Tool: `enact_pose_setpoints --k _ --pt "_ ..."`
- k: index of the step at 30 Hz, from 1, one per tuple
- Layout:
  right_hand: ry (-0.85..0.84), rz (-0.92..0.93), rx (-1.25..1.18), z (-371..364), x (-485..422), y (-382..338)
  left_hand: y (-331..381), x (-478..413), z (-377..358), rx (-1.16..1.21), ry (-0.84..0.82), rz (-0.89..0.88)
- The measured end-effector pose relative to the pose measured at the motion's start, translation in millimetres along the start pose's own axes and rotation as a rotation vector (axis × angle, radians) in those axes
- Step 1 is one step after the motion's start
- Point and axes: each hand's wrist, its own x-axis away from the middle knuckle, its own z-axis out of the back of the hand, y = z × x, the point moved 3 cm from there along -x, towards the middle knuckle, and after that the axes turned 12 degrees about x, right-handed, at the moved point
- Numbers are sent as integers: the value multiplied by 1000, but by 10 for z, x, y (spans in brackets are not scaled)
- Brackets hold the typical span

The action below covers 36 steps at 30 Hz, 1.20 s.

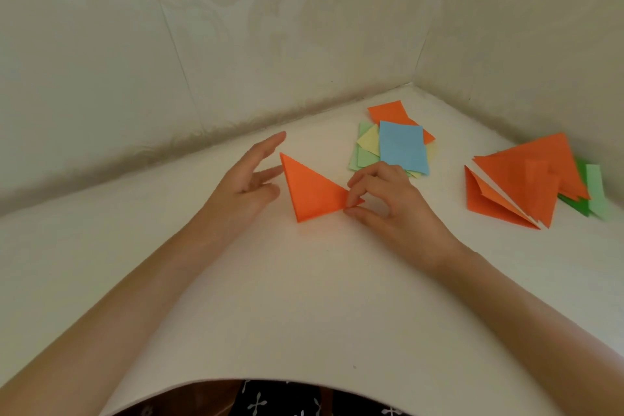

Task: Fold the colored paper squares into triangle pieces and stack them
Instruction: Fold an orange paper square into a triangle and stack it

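An orange triangle (310,191) of folded paper lies flat on the white tabletop (304,297), a little above the middle of the view. One long edge runs from its top corner at 11 o'clock down to a sharp tip at 3 o'clock.

The right hand (388,203) pinches that 3 o'clock tip between thumb and forefinger, with the other fingers curled loosely above it. The left hand (246,186) is at the triangle's 9 o'clock side with its fingers straight and spread, holding nothing. Its fingertips come just beside the paper's left edge (whether they touch it cannot be told).

At 1 o'clock from the triangle, just beyond the right hand's knuckles, lies a loose pile of unfolded squares (368,149). A blue square (401,147) is on top, with pale yellow, light green and orange sheets fanned out beneath it.

Well apart at 3 o'clock, near the wall (236,27), is a stack of folded triangles (530,176). The ones on top are orange and lie slightly askew. Green pieces (594,189) stick out from under the stack's far right side.

The patterned, pale wall closes the tabletop in from 9 to 3 o'clock and forms a corner at about 1 o'clock. A dark garment (270,402) with small white motifs shows at 6 o'clock, below the tabletop's edge.
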Motion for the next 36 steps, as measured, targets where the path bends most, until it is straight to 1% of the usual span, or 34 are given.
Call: enact_pose_setpoints --k 4,6,9,12,18,23,24,25,27,28,29,32,33,36 --pt "-20 79 -114 39 12 -43 33 -19 -61 195 -7 -13" --pt "-60 36 -164 34 22 -38 44 10 -53 239 -34 -43" --pt "-112 -51 -269 30 27 -23 51 60 -49 218 -129 -85" --pt "-145 -85 -361 34 18 -10 54 60 -53 168 -127 -78" --pt "-161 -86 -497 48 12 -9 85 73 -53 173 -152 -113" --pt "-217 -71 -530 39 21 -5 58 48 -65 173 -176 -151" --pt "-234 -68 -533 37 23 -3 49 44 -54 131 -178 -165" --pt "-248 -66 -532 35 25 2 54 40 -45 25 -186 -201" --pt "-242 -62 -521 31 28 8 53 40 -38 -268 -221 -328" --pt "-223 -57 -519 36 26 7 37 40 -36 -355 -236 -371" --pt "-198 -55 -528 44 23 9 31 45 -34 -386 -231 -368" --pt "-141 -61 -619 98 6 15 21 45 -13 -322 -132 -220" --pt "-137 -59 -660 114 2 16 26 44 -11 -280 -80 -173" --pt "-144 -79 -751 132 3 1 52 38 -43 -41 35 -60"
